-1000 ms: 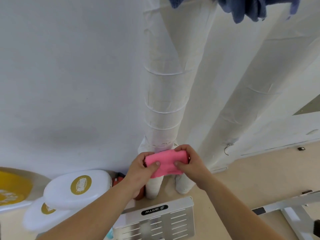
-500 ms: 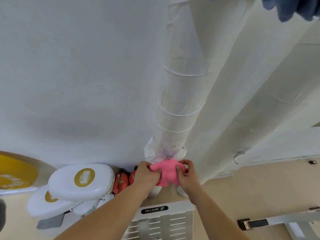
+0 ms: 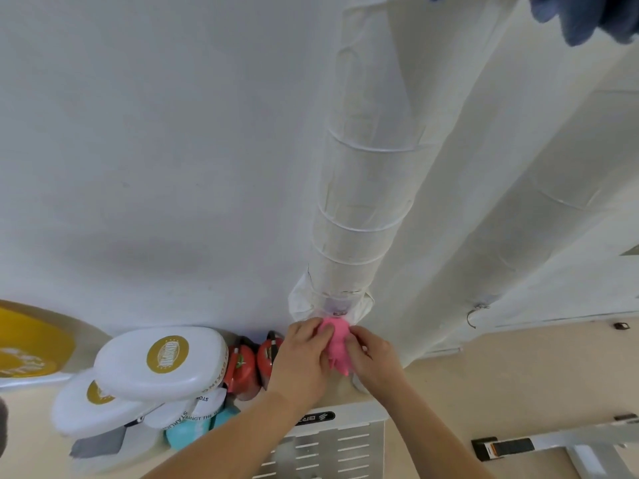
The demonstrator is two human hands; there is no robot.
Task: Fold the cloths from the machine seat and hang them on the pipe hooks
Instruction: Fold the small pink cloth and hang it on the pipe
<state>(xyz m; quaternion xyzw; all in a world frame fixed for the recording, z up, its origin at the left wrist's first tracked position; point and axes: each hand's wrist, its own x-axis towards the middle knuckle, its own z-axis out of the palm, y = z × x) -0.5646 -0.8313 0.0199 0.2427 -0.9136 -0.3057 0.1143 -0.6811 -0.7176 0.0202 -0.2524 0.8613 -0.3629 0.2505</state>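
A small pink cloth (image 3: 337, 344) hangs bunched between both hands, its top edge right under a small metal hook (image 3: 339, 311) at the lower end of the left white wrapped pipe (image 3: 359, 216). My left hand (image 3: 304, 357) pinches its left side and my right hand (image 3: 371, 357) its right side. A blue cloth (image 3: 584, 15) hangs at the top right, over the right wrapped pipe (image 3: 511, 219). A second, bare hook (image 3: 472, 316) sticks out near the foot of that pipe.
White padded discs with gold logos (image 3: 162, 357) lean on the wall at lower left, beside two red kettlebells (image 3: 254, 364) and a teal object (image 3: 193, 430). A white slotted machine cover (image 3: 328, 440) lies below my arms. A white metal frame (image 3: 570, 440) crosses the floor at right.
The pink cloth went from a flat folded rectangle held out in front to a bunched piece pushed up against the left pipe's hook. Both hands moved forward with it; the view shifted left.
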